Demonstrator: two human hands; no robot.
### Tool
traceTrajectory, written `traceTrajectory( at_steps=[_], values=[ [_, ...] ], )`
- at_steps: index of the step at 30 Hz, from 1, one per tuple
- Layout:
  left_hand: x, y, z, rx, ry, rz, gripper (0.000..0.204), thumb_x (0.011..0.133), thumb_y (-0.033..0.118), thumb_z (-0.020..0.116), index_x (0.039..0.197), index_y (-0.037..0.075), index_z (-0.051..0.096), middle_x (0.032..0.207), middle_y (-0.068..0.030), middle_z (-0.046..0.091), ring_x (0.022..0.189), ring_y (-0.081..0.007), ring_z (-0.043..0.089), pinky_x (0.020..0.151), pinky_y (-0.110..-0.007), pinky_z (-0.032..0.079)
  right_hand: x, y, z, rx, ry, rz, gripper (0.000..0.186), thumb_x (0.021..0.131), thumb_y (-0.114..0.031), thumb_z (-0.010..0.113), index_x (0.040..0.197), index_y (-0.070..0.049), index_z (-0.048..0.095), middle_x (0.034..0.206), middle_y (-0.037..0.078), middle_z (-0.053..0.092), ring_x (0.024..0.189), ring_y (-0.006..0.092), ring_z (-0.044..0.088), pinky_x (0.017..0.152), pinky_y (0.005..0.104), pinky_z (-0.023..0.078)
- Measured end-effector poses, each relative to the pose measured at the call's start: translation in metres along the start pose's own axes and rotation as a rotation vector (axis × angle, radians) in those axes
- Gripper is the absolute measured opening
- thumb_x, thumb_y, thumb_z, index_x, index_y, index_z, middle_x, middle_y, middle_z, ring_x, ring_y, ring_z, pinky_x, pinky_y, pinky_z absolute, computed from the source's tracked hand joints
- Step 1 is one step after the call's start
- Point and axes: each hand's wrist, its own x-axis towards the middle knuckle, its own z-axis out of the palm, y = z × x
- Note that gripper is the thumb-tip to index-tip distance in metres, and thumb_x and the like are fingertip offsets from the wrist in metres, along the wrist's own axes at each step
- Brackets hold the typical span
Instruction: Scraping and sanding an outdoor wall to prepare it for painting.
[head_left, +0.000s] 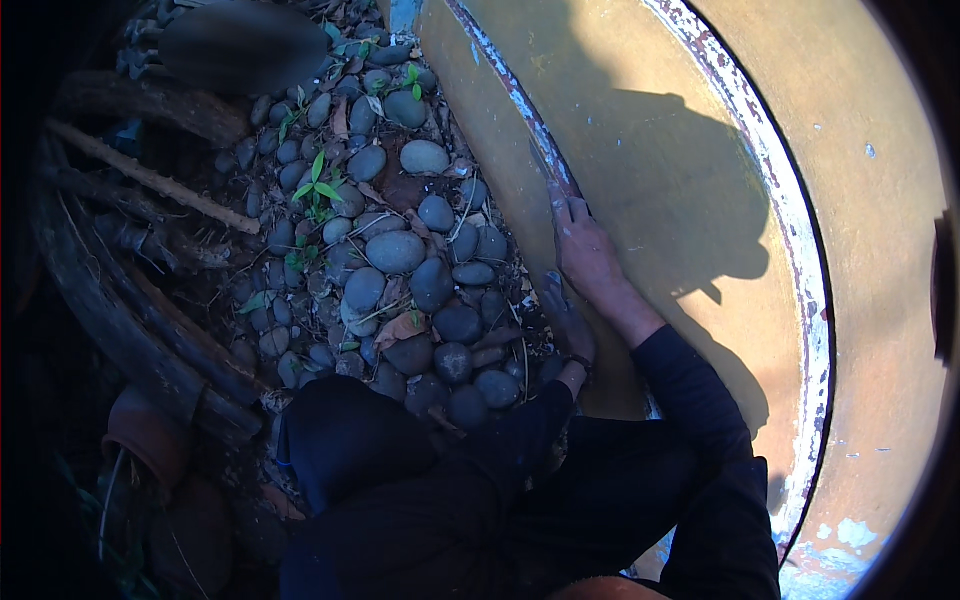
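My right hand (pixel 588 248) is closed against a narrow raised ridge (pixel 520 100) of flaking paint on the yellow wall (pixel 640 170). From its fingers a thin, dark, blade-like thing (pixel 546 165) points away along the ridge; its handle is hidden. Lower down, at the wall's foot, my left hand (pixel 568 318) lies in shadow with its fingers stretched out, and I see nothing held in it. Right beside it are smooth grey stones (pixel 458 324).
A bed of rounded stones, dry leaves and small green plants (pixel 318 190) runs along the wall. Weathered logs (pixel 150 290) and a clay pot (pixel 148 436) lie at left. A white, peeling band (pixel 790 200) curves along the wall at right. My shadow falls on the wall.
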Motion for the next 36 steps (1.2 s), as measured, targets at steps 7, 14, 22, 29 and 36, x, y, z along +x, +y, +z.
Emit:
traceTrajectory(
  at_steps=[7, 14, 22, 29, 36],
  values=[
    [0.173, 0.017, -0.017, -0.101, 0.062, 0.2, 0.055, 0.108, 0.03, 0.028, 0.155, 0.003, 0.026, 0.163, -0.0186, 0.02, 0.152, -0.0317, 0.016, 0.123, -0.04, 0.009, 0.003, 0.0, 0.002, 0.032, 0.028, 0.005, 0.073, 0.086, -0.003, 0.055, 0.152, 0.0, 0.026, 0.127, 0.029, 0.051, 0.085, 0.0441, 0.068, 0.072, 0.0498, 0.057],
    [0.034, -0.018, -0.013, 0.026, -0.097, -0.149, 0.054, 0.108, 0.03, 0.028, 0.155, 0.003, 0.028, 0.163, -0.0183, 0.022, 0.151, -0.0313, 0.018, 0.123, -0.039, 0.01, 0.004, -0.002, -0.001, 0.043, 0.069, -0.003, 0.064, 0.091, 0.0, 0.047, 0.152, -0.001, 0.027, 0.116, 0.027, 0.053, 0.088, 0.0458, 0.063, 0.076, 0.0515, 0.053],
    [0.132, 0.022, -0.005, -0.091, 0.06, 0.194, 0.054, 0.108, 0.03, 0.029, 0.154, 0.003, 0.03, 0.162, -0.018, 0.024, 0.151, -0.0308, 0.02, 0.123, -0.038, 0.011, 0.007, -0.003, -0.005, 0.161, 0.079, 0.036, 0.067, 0.091, -0.003, 0.049, 0.153, -0.003, 0.025, 0.126, 0.029, 0.049, 0.089, 0.0488, 0.064, 0.076, 0.0525, 0.055],
    [0.272, -0.034, -0.016, -0.103, 0.065, 0.292, 0.056, 0.106, 0.028, 0.027, 0.157, 0.005, 0.025, 0.162, -0.0173, 0.025, 0.151, -0.0323, 0.019, 0.123, -0.038, 0.01, 0.01, -0.005, -0.004, 0.168, 0.095, 0.087, 0.064, 0.092, -0.004, 0.046, 0.152, 0.002, 0.023, 0.118, 0.029, 0.052, 0.088, 0.0489, 0.064, 0.075, 0.0524, 0.055],
    [0.098, -0.032, -0.02, -0.006, -0.132, -0.155, 0.056, 0.105, 0.023, 0.026, 0.157, 0.004, 0.019, 0.162, -0.0165, 0.024, 0.147, -0.0322, 0.027, 0.122, -0.039, 0.019, 0.008, -0.011, -0.011, 0.237, 0.094, 0.107, 0.06, 0.1, -0.009, 0.045, 0.154, -0.004, 0.022, 0.119, 0.028, 0.054, 0.095, 0.0489, 0.06, 0.078, 0.0536, 0.051]
  ],
)
